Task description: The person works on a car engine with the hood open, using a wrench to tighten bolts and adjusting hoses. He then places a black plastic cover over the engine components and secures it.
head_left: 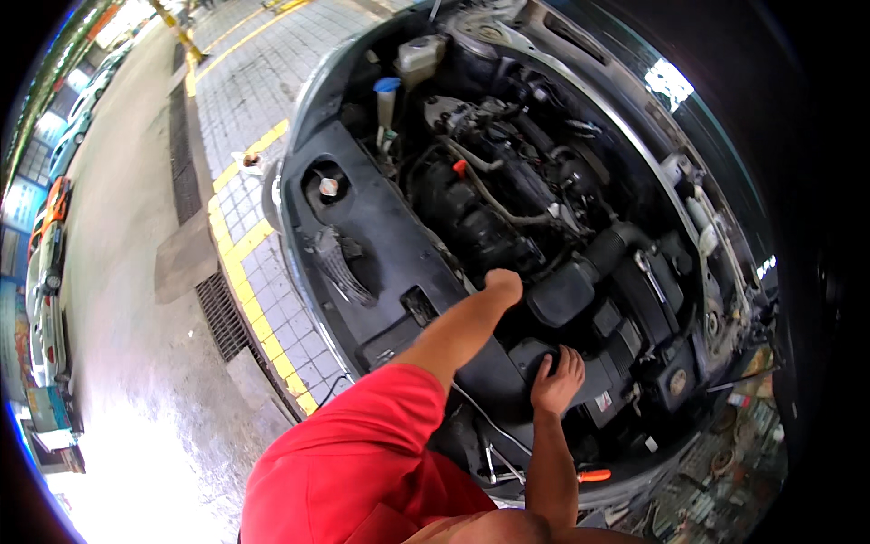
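Note:
Under the raised hood of a car, my left hand [504, 286] reaches down into the engine bay, bent at the wrist beside a black air intake box [560, 295]. Its fingers point down out of sight, so what they touch is hidden. Closer to me, my right hand [556, 381] lies with its fingers spread on a black plastic part [528, 354]. No object shows in it. The engine [485, 213], with hoses and an orange-red dipstick handle [459, 168], lies beyond my left hand.
A shiny wrench-like tool [645, 265] lies right of the intake duct. Metal tools [504, 464] and an orange-handled tool [594, 475] lie at the near edge. A blue-capped filler neck [387, 86] and a white reservoir [420, 56] stand at the far end.

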### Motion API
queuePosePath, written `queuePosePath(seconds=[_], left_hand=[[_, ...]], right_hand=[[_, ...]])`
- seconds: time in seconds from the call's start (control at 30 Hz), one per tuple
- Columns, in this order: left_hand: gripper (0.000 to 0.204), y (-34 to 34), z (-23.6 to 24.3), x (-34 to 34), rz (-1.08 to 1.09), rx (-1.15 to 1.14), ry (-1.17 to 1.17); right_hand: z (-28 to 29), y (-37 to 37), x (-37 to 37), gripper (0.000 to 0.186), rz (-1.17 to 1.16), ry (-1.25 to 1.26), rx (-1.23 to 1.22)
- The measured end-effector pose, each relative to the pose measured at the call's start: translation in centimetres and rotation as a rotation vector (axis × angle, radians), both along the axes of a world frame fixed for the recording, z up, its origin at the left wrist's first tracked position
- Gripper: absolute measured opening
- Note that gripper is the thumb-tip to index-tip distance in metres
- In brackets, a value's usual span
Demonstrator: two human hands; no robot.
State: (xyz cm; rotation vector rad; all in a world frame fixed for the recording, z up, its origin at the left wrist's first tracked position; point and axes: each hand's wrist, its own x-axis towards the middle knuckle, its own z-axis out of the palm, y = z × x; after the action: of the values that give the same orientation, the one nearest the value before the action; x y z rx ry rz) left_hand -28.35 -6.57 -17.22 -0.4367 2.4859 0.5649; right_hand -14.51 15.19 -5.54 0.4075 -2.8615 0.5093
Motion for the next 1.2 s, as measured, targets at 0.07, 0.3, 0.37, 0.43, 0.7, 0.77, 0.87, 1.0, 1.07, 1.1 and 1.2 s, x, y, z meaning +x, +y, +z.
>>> queuePosePath(seconds=[0.07,0.3,0.37,0.43,0.7,0.77,0.87,1.0,1.07,1.1,1.2], left_hand=[[0.029,-0.1,0.7,0.8,-0.217,-0.153,0.048],[0.026,-1.6,-0.6,-0.8,0.061,0.152,-0.092],[0.021,-2.8,-4.5,-1.3,0.433,0.498,-0.242],[0.029,-3.4,-5.4,-1.6,0.937,0.788,-0.385],[0.026,-0.7,0.5,0.3,-0.381,-0.195,0.027],[0.022,-1.2,-0.7,1.3,-0.53,-0.312,0.184],[0.022,-0.9,-0.7,0.5,-0.475,-0.255,0.134],[0.019,-2.6,-3.9,-1.1,0.254,0.471,-0.302],[0.031,-1.7,-3.9,-2.1,0.924,0.791,-0.573],[0.024,-2.6,-4.8,-2.0,0.9,0.815,-0.552],[0.019,-4.4,-7.3,-2.9,0.169,0.278,-0.431]], right_hand=[[-0.1,-0.1,-0.3,0.039,0.025,0.013,-0.026],[0.2,0.2,-0.4,0.037,-0.022,-0.003,-0.043],[0.2,-0.3,-0.7,0.036,-0.011,-0.013,-0.052],[0.3,-0.3,-0.9,0.036,-0.008,-0.018,-0.061],[0.2,0.5,-0.4,0.036,-0.049,-0.011,-0.062],[0.2,0.2,-0.5,0.036,-0.038,-0.014,-0.071],[0.2,0.6,-0.7,0.037,-0.053,-0.022,-0.065],[-0.1,0.4,-0.8,0.037,-0.045,-0.031,-0.068],[-0.2,1.1,-0.4,0.037,-0.07,-0.025,-0.06],[-0.1,1.0,-0.5,0.037,-0.065,-0.022,-0.063],[0.1,0.0,-0.9,0.037,-0.015,-0.014,-0.079]])
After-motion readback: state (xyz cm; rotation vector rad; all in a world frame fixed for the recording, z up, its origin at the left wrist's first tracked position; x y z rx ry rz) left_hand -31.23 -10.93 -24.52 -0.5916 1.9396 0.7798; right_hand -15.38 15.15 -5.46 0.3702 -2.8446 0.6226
